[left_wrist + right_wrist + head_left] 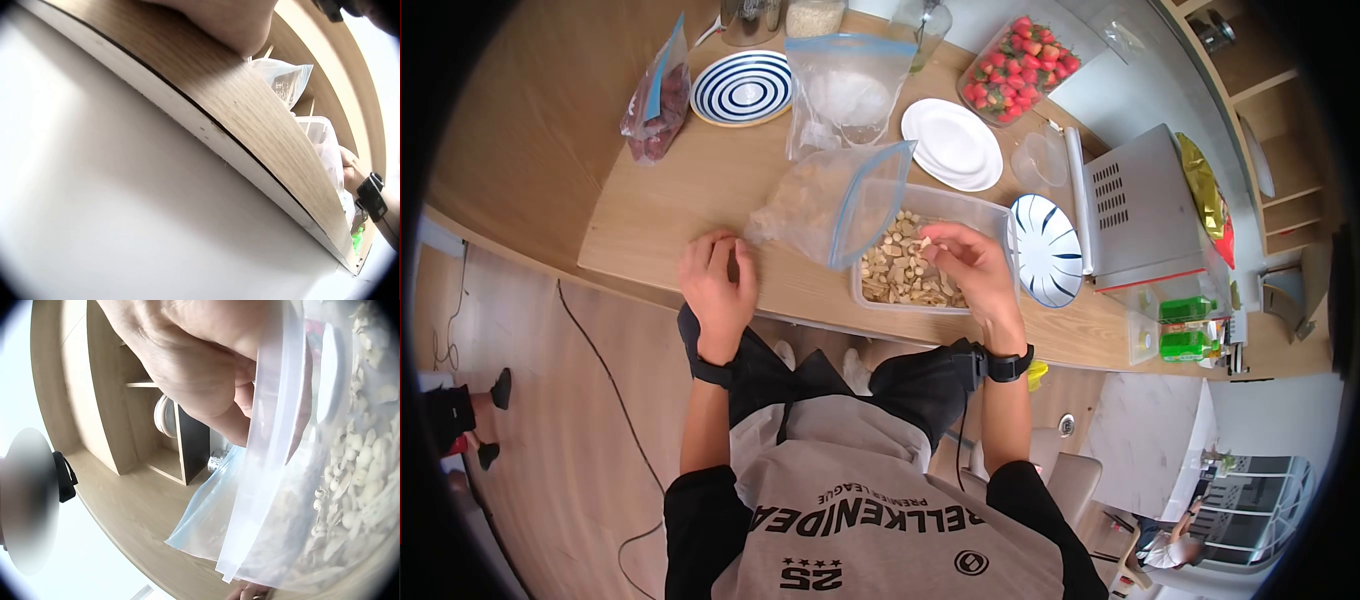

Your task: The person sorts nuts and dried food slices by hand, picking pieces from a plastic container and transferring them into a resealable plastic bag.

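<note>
My right hand [978, 275] reaches over a clear plastic container [905, 307], its thumb and fingertips pinching a small pale piece [926, 243]. Inside the container lie many pale round seeds and flat slices [890, 270]. In the right wrist view the container's rim [270, 434] crosses in front of part of that hand. My left hand [722, 285] rests at the front edge of the wooden counter [790, 290], fingers loosely bent and holding nothing. Between the hands, a clear zip bag [810, 205] with a blue seal lies against the container's left side, its mouth over the rim.
Behind stand a striped plate [745, 88], a bag of white contents [845, 100], white plates [953, 143] and a box of strawberries [1020, 70]. A bag of dark red pieces [658, 115] is at left. A patterned plate [1048, 250] and a microwave [1135, 205] stand right.
</note>
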Demonstrator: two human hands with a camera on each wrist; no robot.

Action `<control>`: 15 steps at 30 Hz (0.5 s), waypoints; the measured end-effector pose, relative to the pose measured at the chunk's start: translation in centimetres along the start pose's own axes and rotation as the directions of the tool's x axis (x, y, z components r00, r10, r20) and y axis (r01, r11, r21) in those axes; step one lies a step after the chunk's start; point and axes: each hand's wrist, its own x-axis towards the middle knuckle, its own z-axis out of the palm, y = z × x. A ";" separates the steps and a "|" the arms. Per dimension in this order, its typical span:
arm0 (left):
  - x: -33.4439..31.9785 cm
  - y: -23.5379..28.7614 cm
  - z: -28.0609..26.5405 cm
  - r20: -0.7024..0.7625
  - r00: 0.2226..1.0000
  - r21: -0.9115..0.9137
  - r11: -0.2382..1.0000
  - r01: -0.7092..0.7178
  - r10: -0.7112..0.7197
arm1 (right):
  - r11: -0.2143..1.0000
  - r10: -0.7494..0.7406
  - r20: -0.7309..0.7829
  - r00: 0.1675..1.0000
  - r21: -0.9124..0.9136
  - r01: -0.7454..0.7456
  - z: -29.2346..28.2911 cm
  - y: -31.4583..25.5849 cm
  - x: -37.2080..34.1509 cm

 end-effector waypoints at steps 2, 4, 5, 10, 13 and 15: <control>0.0 -0.3 0.0 0.000 1.000 0.009 1.000 -0.024 0.024 | 1.000 -0.004 -0.010 1.000 0.000 0.004 0.0 0.3 0.0; 0.0 -0.3 0.0 0.017 1.000 0.000 1.000 -0.015 0.015 | 1.000 -0.019 -0.025 1.000 0.020 0.020 0.1 0.3 -0.1; 0.0 -0.2 0.0 0.023 1.000 -0.003 1.000 -0.018 0.018 | 1.000 -0.030 -0.032 0.999 0.000 0.030 0.1 0.2 -0.1; 0.3 0.0 -0.1 0.062 0.997 -0.001 0.999 -0.035 0.035 | 0.996 -0.068 -0.126 0.990 -0.072 0.059 -0.2 1.3 -0.1; 0.0 -0.1 0.2 0.081 0.995 0.019 0.998 -0.065 0.063 | 0.972 -0.220 -0.185 0.958 -0.129 0.198 0.3 1.5 0.1; 0.0 -0.1 0.3 0.088 0.993 0.024 0.996 -0.085 0.083 | 0.939 -0.317 -0.204 0.926 -0.207 0.276 0.4 1.3 0.1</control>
